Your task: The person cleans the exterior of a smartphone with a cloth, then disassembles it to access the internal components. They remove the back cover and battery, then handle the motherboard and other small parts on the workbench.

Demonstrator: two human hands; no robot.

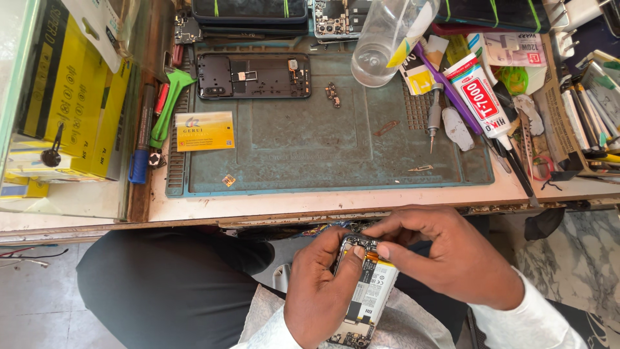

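Observation:
An opened phone (367,294) with its back off, battery and circuit board showing, is held over my lap below the bench edge. My left hand (318,291) grips its left side, thumb across the upper part. My right hand (445,255) comes in from the right, its fingertips pinching at the top end of the phone near the board. Whether a small part is between those fingers is not visible.
On the bench lies a teal work mat (310,145) with a black phone frame (253,75), a yellow card (205,131), a clear plastic bottle (381,42), a glue tube (481,97), a screwdriver (434,119) and a green pry tool (169,103). Yellow boxes (71,90) stand left.

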